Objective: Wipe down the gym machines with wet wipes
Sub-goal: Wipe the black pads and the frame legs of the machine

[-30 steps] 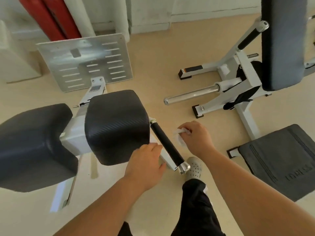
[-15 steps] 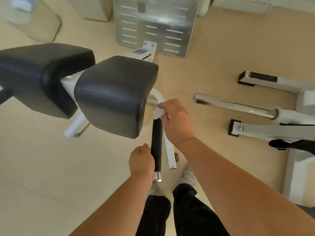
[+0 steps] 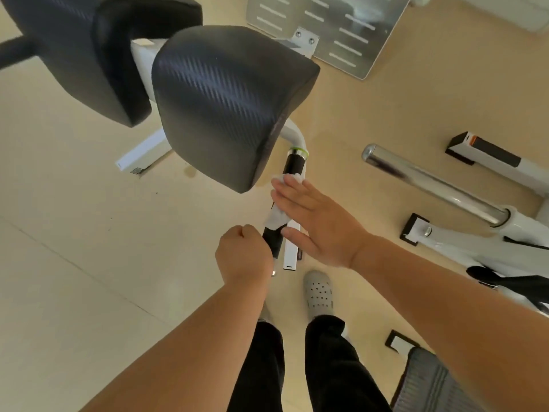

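A black foam handle (image 3: 292, 165) sticks out from under the big black seat pad (image 3: 225, 105) of a white-framed gym machine. My left hand (image 3: 243, 257) grips the near end of that handle. My right hand (image 3: 315, 221) lies flat with straight fingers and presses a white wet wipe (image 3: 277, 217) against the middle of the handle. The wipe is wrapped partly round the handle, and only its edges show under my fingers.
A second black pad (image 3: 86, 52) sits at the upper left. A perforated metal footplate (image 3: 329, 31) stands at the top. A chrome bar (image 3: 430, 185) and the white frame of another machine lie on the floor to the right. My feet are directly below.
My right hand has slid the wipe down the handle from its top toward my left hand, and its fingers have straightened. The camera has moved closer and over the pad.
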Available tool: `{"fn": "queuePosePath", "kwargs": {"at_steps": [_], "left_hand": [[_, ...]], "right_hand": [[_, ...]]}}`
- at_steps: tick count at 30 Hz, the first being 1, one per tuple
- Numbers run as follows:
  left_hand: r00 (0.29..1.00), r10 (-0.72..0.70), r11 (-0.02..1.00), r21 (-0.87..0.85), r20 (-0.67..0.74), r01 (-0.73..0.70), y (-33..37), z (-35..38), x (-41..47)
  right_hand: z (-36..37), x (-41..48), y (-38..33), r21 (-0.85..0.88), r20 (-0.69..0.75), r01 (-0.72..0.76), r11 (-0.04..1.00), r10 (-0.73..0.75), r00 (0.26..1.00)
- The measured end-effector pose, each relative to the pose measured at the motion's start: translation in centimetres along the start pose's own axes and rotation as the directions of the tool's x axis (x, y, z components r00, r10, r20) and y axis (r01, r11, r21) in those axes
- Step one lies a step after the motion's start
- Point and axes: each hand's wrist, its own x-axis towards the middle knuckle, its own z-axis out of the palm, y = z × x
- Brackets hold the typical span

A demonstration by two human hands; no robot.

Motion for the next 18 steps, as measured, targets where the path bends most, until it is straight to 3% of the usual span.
{"fn": "queuePosePath", "kwargs": {"at_steps": [4,6,7,9,12,18], "left_hand": [[0.987,-0.135,0.988,-0.058,0.087,0.14,0.4,0.0,0.5],[0.995,-0.059,0.99,-0.125,0.077,0.068,-0.1,0.1,0.6],[0.997,-0.02,0.997,-0.07,0.074,0.025,-0.1,0.0,0.5],[0.997,-0.028,0.999,-0.022,0.07,0.03,-0.4,0.2,0.8],[0.997,-0.022,0.996,-0.084,0.07,0.027,-0.5,0.1,0.9],[0.993,0.037,0.999,0.005,0.114,-0.037,-0.8,0.3,1.4]], "right_hand": [[-1.7,3.1,1.8,-0.063,0.03,-0.076,0.995,0.078,0.996],[-1.4,3.4,1.5,-0.065,0.019,-0.109,0.992,0.11,0.994],[-1.1,3.1,1.2,-0.051,-0.006,-0.113,0.992,0.113,0.994],[-0.3,1.7,0.2,-0.019,-0.057,-0.108,0.994,0.107,0.993],[1.4,-0.7,-1.3,-0.038,-0.106,-0.026,0.999,0.022,0.994],[1.0,-0.4,1.0,0.008,-0.047,0.072,0.997,-0.071,0.996]]}}
